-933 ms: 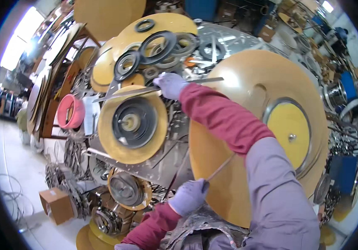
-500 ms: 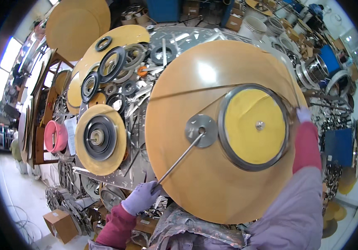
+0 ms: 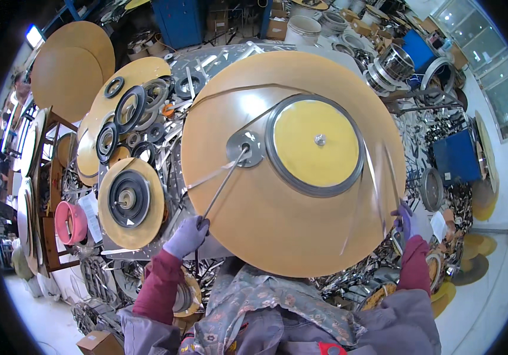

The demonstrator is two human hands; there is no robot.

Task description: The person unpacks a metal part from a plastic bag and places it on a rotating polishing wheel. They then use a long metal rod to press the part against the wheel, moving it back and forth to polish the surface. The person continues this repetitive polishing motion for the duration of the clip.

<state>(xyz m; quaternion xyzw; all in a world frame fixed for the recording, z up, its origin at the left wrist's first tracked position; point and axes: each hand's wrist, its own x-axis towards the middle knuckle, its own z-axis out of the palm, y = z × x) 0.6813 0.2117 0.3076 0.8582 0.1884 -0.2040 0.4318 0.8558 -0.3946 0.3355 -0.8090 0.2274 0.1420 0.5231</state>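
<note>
Head view: left hand (image 3: 187,235), gloved in pale purple, closing in a full grip around the near end of a thin metal rod (image 3: 224,182). Rod running up and to the right from that grip, long axis slanting, far tip sitting in a small grey metal plate (image 3: 245,148) on the big tan disc (image 3: 292,163). Just beyond that tip, a yellow round centre with a dark rim (image 3: 316,145).

Right hand (image 3: 405,218), also gloved, resting at the disc's lower right edge, fingers curled over the rim; how tightly, not possible to tell. Thin shiny metal strips (image 3: 375,177) rising just above that grip across the disc face.

Left of the rod grip, a smaller tan disc with a black reel (image 3: 129,201); further left, a pink reel (image 3: 69,222).

Judging the step: keeping the rod tip seated in the plate, pulling along the rod's own line rather than sideways, and steadying the rim firmly with the other hand so the disc is not slipping.
</note>
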